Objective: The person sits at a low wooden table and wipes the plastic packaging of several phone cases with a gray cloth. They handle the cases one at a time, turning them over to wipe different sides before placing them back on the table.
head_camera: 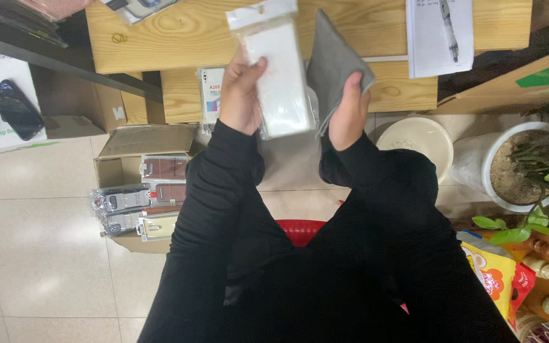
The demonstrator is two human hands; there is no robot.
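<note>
My left hand (pixel 241 95) grips a white packaged phone case in a clear plastic sleeve (pixel 277 70), held upright in front of the wooden table (pixel 179 32). My right hand (pixel 347 114) pinches a grey cloth (pixel 335 60) right beside the package, touching its right edge. Both arms wear black sleeves. Part of the package's left edge is hidden behind my left fingers.
An open cardboard box (pixel 144 184) with several packaged phone cases sits on the tiled floor at left. A white bowl (pixel 417 140) and a potted plant (pixel 528 165) stand at right. Paper with a pen (pixel 440 35) lies on the table. A red stool (pixel 300 230) is below me.
</note>
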